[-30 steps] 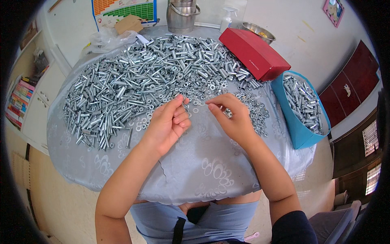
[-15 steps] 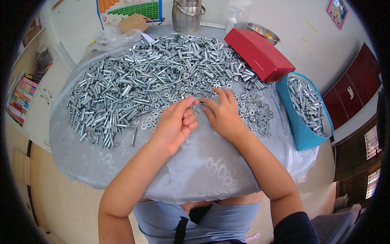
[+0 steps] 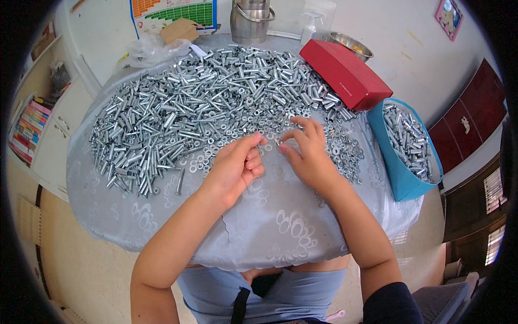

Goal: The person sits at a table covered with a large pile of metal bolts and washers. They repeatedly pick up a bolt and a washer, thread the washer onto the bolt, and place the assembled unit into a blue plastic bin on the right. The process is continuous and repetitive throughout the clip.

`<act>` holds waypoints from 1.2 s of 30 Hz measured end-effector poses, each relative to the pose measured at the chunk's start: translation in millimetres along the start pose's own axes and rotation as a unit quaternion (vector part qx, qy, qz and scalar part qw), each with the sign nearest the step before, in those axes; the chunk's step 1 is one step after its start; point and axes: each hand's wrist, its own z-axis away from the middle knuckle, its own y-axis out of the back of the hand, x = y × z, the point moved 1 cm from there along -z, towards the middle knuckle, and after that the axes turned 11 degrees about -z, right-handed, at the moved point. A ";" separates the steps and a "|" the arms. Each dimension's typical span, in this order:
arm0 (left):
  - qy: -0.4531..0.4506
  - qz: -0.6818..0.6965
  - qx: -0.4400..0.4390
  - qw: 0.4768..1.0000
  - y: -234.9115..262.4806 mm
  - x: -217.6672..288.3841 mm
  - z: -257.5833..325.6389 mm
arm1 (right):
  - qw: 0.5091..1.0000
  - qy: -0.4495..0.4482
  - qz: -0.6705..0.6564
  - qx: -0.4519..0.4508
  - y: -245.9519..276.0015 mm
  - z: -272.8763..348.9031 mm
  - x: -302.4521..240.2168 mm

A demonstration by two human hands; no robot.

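I see shiny bare-metal bolts (image 3: 178, 116) and washers (image 3: 345, 151) on a smooth, faintly glossy grey patterned tablecloth (image 3: 270, 227); the red box (image 3: 345, 74) looks matt.

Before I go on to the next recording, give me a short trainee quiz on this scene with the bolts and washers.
1. True or false: the blue bin at the table's right edge holds metal parts.
2. Multiple choice: the right hand rests over which? A) the scattered washers B) the red box C) the metal pot
3. Fill in: the big heap of bolts lies mostly on the person's ____ side, beyond the left hand.

Key: 1 true; 2 A; 3 left.
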 end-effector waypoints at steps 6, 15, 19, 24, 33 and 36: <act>-0.011 -0.099 -0.007 0.995 -2.1 -3.1 1.7 | 0.961 -0.025 -0.274 0.023 8.4 -3.2 -16.3; -0.010 -0.121 -0.036 0.992 -2.7 -5.4 1.8 | 0.948 -0.007 -0.319 0.018 2.8 -0.3 -20.2; -0.011 -0.113 -0.023 0.993 -3.5 -4.7 3.3 | 0.948 -0.022 -0.318 0.009 4.3 0.2 -23.6; -0.019 -0.121 -0.013 0.992 -3.1 -4.1 3.4 | 0.951 -0.003 -0.308 0.014 4.6 0.5 -27.7; -0.041 -0.149 0.000 0.988 -2.6 -3.7 4.8 | 0.960 0.019 -0.280 -0.011 8.2 -0.6 -32.9; -0.060 -0.185 0.011 0.981 -3.2 -3.5 5.0 | 0.957 0.003 -0.289 -0.028 9.4 2.3 -33.4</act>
